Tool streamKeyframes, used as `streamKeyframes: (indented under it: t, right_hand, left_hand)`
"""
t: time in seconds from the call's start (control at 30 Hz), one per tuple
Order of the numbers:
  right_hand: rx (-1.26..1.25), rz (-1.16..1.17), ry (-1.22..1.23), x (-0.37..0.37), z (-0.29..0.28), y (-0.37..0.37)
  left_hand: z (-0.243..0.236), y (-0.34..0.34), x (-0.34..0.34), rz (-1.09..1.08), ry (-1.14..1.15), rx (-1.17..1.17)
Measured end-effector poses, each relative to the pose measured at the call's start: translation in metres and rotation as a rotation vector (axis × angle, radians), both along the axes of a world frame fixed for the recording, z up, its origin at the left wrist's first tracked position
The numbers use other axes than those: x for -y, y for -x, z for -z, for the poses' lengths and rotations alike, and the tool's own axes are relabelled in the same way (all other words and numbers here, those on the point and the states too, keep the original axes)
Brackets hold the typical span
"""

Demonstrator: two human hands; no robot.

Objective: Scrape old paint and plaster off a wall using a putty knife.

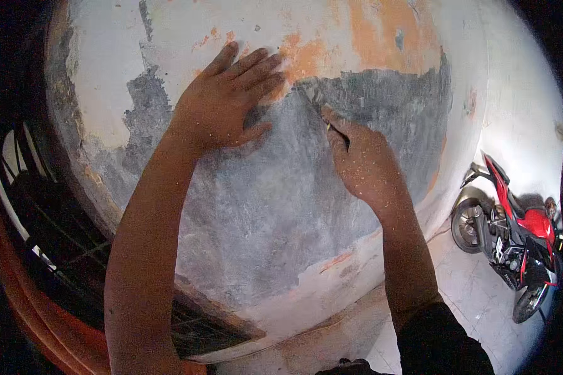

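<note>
My left hand (222, 103) lies flat on the wall, palm down and fingers spread, over white and orange paint at the upper edge of a bare grey patch (263, 194). To its right, my right hand (366, 156) is closed round the handle of a scraper (309, 95). The scraper's blade points up and left, against the wall where the grey meets the orange paint (381, 37). Most of the handle is hidden in my fist. Small pale flakes cling to both forearms.
A red and black motorcycle (507, 225) stands at the right on a pale tiled floor (475, 300). Dark barred window panes (50, 212) and orange-brown fabric (31, 312) lie to the left. Peeling white paint (106, 75) borders the grey patch.
</note>
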State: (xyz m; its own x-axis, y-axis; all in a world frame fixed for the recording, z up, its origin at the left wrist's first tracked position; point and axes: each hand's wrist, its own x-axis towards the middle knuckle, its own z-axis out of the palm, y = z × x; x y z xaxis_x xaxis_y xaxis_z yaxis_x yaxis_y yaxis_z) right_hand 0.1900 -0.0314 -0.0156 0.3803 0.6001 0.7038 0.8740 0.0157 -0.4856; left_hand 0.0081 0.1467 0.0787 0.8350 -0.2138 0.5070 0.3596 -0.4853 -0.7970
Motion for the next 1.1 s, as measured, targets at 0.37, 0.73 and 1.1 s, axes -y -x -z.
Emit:
streamKeyframes:
  t: [0.37,0.73,1.1]
  right_hand:
    - [0.001,0.016,0.075,0.005,-0.017,0.0]
    - [0.031,-0.025,0.003,0.006,-0.018,-0.001]
    - [-0.019,-0.018,0.133,0.009,0.006,0.007]
  left_hand:
    - [-0.001,-0.001,0.001,-0.003,-0.014,0.025]
    - [0.002,0.0,0.001,0.004,0.006,0.036]
    - [0.003,0.002,-0.002,-0.012,0.03,0.018]
